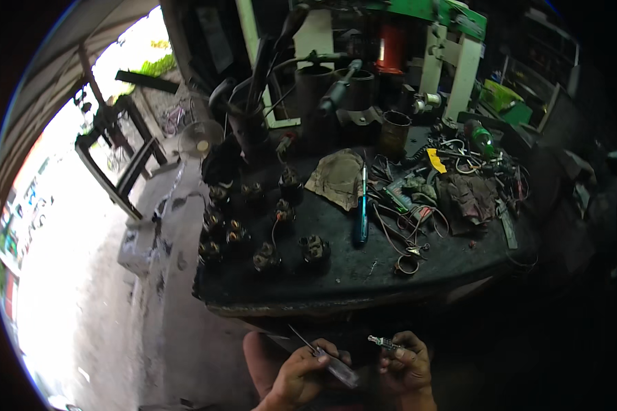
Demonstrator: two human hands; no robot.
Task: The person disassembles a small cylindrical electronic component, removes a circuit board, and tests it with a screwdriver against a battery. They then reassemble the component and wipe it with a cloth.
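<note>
Below the bench's front edge, my left hand (301,373) is closed around a thin-shafted tool with a grey handle (343,372). Its narrow metal tip points up and left; whether it is a screwdriver cannot be made out. My right hand (408,370) pinches a small silvery cylindrical metal part (384,342) between thumb and fingers, its narrow end toward the left hand. A gap separates the two hands. On the bench (288,291) above them lie a blue-handled screwdriver (362,219), a metal ring (406,265) and several dark round parts, one of them (315,251) near the front.
A stained cloth (337,179) and a crumpled dark rag (467,197) lie on the bench. Wires and a green bottle (482,139) clutter its right side. Metal cylinders and a can (393,133) stand behind. To the left are a metal frame (120,151) and concrete floor.
</note>
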